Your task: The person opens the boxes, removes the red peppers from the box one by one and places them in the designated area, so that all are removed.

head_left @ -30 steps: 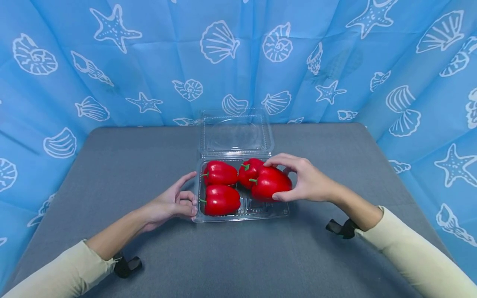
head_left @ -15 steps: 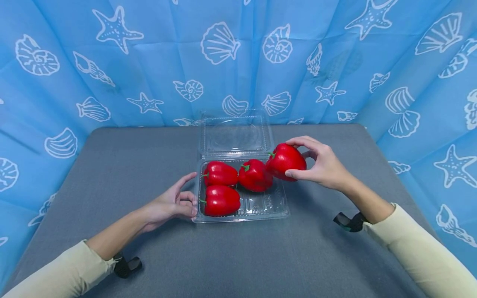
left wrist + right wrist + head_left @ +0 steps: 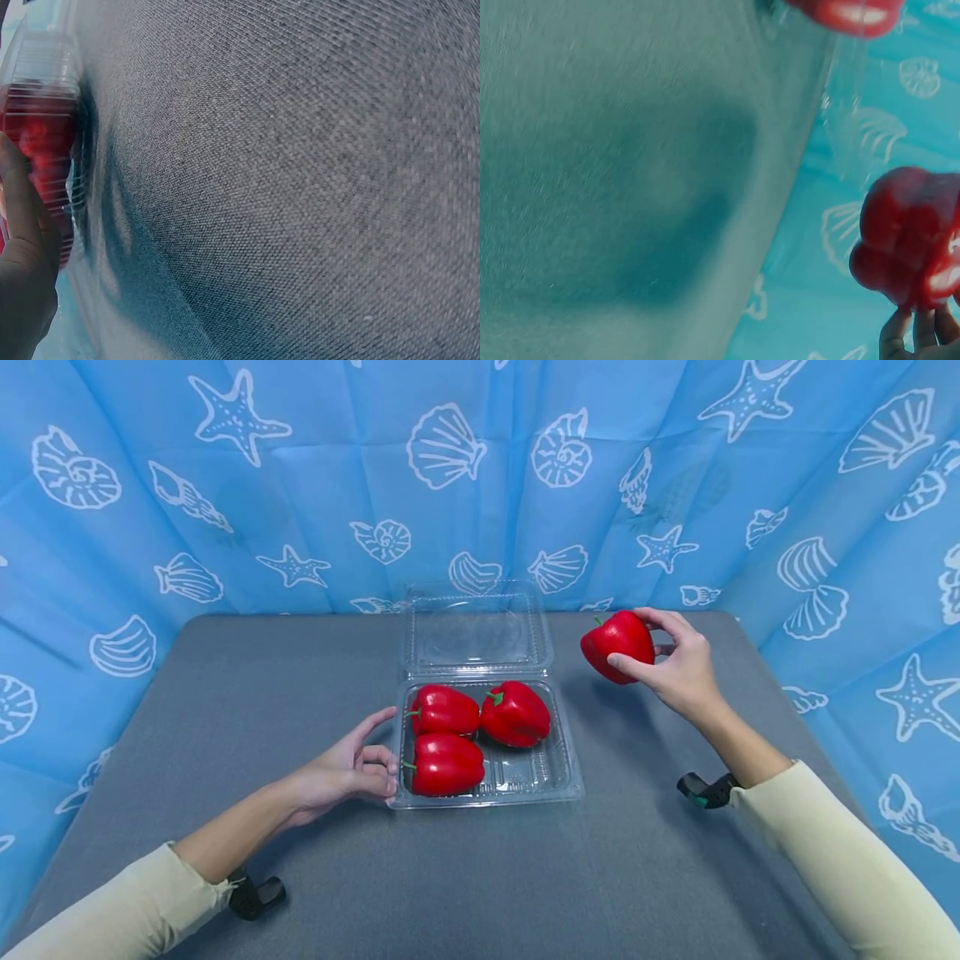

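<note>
In the head view, my right hand (image 3: 682,664) holds a red bell pepper (image 3: 618,647) above the table, right of a clear plastic clamshell container (image 3: 566,777). The right wrist view shows fingertips (image 3: 924,328) against this pepper (image 3: 907,232). Inside the container lie three more red bell peppers: one back left (image 3: 446,710), one front left (image 3: 448,766) and one back right (image 3: 515,716). My left hand (image 3: 348,777) grips the container's left edge with thumb and fingers. The left wrist view shows that hand (image 3: 30,240) against the container's ribbed wall (image 3: 71,169).
The clear lid (image 3: 476,631) stands open behind the container, near the back edge of the grey cloth-covered table (image 3: 277,685). A blue curtain (image 3: 300,485) with white shells and starfish hangs behind and at both sides.
My right hand has lifted a bell pepper from the right side of the container and carried it up, right and back. The left hand and container have stayed still.
</note>
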Demonstrator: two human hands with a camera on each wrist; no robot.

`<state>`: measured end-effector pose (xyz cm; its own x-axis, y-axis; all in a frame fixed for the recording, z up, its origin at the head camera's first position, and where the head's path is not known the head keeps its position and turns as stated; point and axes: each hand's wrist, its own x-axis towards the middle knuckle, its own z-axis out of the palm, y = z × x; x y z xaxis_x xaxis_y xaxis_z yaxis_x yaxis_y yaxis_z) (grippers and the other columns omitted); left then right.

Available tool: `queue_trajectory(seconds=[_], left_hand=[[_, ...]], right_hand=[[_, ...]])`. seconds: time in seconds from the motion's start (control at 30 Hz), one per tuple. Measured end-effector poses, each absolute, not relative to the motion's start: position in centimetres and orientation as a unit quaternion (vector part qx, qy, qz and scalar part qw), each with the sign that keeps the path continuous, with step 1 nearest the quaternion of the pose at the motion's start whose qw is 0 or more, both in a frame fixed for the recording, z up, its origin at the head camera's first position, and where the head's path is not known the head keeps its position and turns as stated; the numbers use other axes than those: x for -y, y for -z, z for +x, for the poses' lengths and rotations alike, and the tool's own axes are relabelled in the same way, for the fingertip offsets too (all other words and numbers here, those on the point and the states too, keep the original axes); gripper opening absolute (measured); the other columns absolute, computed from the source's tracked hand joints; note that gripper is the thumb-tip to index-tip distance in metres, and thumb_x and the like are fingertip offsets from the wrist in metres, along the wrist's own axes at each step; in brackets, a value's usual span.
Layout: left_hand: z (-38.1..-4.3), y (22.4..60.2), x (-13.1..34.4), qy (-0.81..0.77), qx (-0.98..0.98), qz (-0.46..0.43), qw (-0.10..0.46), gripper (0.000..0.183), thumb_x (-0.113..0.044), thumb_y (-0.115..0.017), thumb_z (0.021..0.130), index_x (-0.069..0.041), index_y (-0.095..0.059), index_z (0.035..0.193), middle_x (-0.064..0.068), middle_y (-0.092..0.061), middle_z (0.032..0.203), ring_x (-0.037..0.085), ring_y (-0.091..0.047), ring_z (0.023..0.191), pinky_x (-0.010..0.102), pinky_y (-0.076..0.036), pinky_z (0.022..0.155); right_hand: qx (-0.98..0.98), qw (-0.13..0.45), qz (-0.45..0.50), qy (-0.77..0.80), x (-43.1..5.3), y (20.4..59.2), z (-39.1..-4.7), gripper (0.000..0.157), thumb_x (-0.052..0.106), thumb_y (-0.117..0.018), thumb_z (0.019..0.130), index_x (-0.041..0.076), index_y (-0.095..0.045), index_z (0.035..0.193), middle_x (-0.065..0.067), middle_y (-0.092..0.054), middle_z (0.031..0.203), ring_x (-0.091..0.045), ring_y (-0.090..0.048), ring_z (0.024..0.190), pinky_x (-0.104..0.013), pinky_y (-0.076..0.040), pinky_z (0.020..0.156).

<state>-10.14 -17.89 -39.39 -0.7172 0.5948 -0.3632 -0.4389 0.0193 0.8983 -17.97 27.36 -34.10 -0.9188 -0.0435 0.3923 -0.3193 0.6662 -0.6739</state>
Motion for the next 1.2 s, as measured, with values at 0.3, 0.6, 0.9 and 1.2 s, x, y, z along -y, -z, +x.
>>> queue_trajectory(seconds=[0.3,0.6,0.9,1.2], left_hand=[[-10.2,39.3,17.8,-0.695,-0.613,0.058,0.371,0.095,0.0,-0.067,0.09,-0.026,-0.006,0.159,0.01,-0.06,0.104,0.021,-0.067,0.088,0.038,-0.055,0.088],[-10.2,39.2,17.8,-0.695,-0.613,0.057,0.372,0.095,0.0,-0.067,0.09,-0.025,-0.006,0.158,0.012,-0.06,0.105,0.021,-0.067,0.088,0.038,-0.055,0.088],[-10.2,39.2,17.8,-0.698,-0.611,0.054,0.371,0.093,0.001,-0.065,0.091,-0.025,-0.007,0.158,0.01,-0.059,0.103,0.021,-0.067,0.087,0.037,-0.055,0.088],[-10.2,39.4,17.9,-0.695,-0.613,0.06,0.372,0.094,-0.001,-0.066,0.091,-0.026,-0.006,0.158,0.01,-0.06,0.104,0.021,-0.067,0.089,0.038,-0.054,0.09]], right_hand=[[0.897,0.192,0.023,-0.398,-28.8,35.2,-19.6,0.069,0.024,-0.083,0.08,0.01,-0.054,0.141,-0.009,-0.054,0.135,-0.024,-0.047,0.121,-0.014,-0.044,0.078],[0.904,0.19,-0.032,-0.381,-30.4,36.6,-20.6,0.07,0.026,-0.081,0.083,0.009,-0.051,0.144,-0.012,-0.051,0.138,-0.027,-0.045,0.124,-0.049,-0.05,0.09],[0.912,0.162,-0.071,-0.371,-31.8,37.6,-21.4,0.074,0.027,-0.078,0.086,0.008,-0.044,0.148,-0.017,-0.047,0.141,-0.034,-0.041,0.131,-0.059,-0.048,0.095],[0.92,0.133,-0.093,-0.356,-32.8,38.8,-21.8,0.076,0.026,-0.076,0.087,0.004,-0.04,0.15,-0.021,-0.042,0.146,-0.038,-0.035,0.137,-0.063,-0.045,0.097]])
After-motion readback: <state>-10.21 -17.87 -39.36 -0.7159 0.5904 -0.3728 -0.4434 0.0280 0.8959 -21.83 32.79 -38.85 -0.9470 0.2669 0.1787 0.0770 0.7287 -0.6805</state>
